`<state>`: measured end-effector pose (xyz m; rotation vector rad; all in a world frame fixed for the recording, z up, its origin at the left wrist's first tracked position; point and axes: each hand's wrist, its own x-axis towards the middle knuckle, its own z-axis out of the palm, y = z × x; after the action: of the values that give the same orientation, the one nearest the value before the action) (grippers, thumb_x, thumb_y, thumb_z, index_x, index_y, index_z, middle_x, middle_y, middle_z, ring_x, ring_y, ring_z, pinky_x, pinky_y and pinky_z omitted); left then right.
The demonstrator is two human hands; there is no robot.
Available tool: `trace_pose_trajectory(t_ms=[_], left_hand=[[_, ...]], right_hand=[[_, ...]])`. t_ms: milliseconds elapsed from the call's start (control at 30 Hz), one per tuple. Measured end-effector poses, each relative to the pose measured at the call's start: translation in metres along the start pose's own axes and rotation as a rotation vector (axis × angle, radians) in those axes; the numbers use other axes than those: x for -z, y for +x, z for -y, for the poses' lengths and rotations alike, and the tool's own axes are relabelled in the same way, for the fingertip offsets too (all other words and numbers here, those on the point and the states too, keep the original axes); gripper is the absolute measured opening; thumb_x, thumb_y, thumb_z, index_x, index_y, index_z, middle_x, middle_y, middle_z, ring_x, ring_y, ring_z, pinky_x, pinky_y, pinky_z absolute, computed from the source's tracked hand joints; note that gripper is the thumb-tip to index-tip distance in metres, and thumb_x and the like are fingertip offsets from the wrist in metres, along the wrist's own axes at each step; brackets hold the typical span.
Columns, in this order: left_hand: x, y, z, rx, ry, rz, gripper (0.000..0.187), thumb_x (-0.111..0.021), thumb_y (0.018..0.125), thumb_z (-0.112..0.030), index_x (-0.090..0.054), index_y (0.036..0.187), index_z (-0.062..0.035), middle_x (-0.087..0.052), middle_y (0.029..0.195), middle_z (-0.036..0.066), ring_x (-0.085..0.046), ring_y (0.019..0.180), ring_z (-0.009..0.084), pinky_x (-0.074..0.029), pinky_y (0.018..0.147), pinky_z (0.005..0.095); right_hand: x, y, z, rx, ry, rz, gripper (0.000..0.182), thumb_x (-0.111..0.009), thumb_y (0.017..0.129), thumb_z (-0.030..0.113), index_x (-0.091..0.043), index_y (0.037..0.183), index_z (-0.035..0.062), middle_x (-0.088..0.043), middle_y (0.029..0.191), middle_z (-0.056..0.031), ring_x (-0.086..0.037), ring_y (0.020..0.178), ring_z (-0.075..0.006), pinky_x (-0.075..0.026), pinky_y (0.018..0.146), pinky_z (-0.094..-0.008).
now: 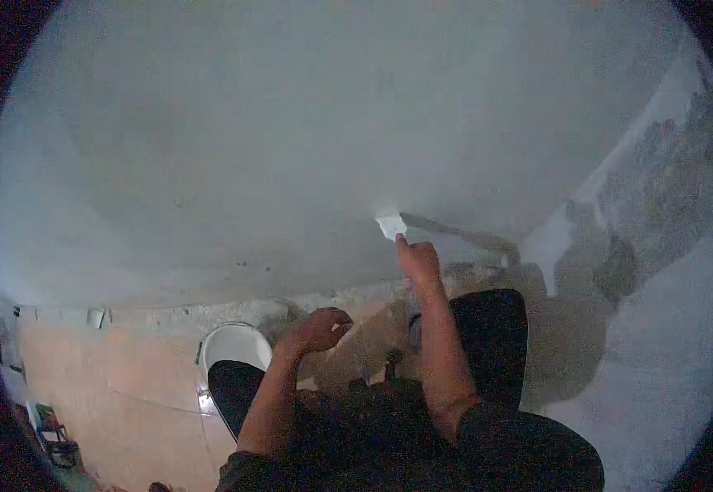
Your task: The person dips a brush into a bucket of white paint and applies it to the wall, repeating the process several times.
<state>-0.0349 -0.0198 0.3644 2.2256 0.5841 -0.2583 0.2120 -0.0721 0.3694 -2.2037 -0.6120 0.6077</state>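
We stretch our bare right forearm [445, 353] forward, well beyond our dark-clothed right knee [492, 332]. The wrist runs nearly straight into our bare right hand [420, 261], whose fingers are curled in a grip, one digit extended ahead of the others. Our bare left forearm [273, 402] angles up and inward; there the wrist bends, turning our bare left hand [321, 330] across toward the right arm, back upward, fingers loosely bent, thumb and forefinger slightly parted. The two hands are well apart, the right farther forward. Dark fabric sleeves [496, 426] end near our elbows. Our dark-clothed left knee [237, 389] lies outside the left forearm, our legs spread.
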Motion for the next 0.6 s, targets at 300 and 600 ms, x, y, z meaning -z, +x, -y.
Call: trace_pose_trajectory(t_ms=[300, 600], left_hand=[[0.026, -0.055, 0.024, 0.055, 0.039, -0.131, 0.035, -0.052, 0.089, -0.035, -0.062, 0.108, -0.0069, -0.06, 0.114, 0.017, -0.056, 0.105, 0.0332, -0.044, 0.091, 0.04], [0.034, -0.2, 0.091, 0.409, -0.317, -0.547, 0.031, -0.056, 0.088, -0.028, -0.065, 0.101, -0.0018, -0.065, 0.1, 0.017, -0.063, 0.093, 0.0296, -0.049, 0.082, 0.0381]], right_hand=[[0.01, -0.042, 0.047, 0.317, -0.142, 0.265, 0.052, -0.051, 0.084, 0.043, -0.061, 0.067, -0.0049, -0.058, 0.063, -0.0249, -0.061, 0.064, -0.0387, -0.048, 0.066, -0.0436], [-0.107, -0.144, 0.074, 0.384, -0.375, 0.81, 0.031, -0.059, 0.076, 0.016, -0.06, 0.101, -0.0036, -0.065, 0.085, -0.0172, -0.063, 0.08, -0.025, -0.048, 0.072, -0.0373]])
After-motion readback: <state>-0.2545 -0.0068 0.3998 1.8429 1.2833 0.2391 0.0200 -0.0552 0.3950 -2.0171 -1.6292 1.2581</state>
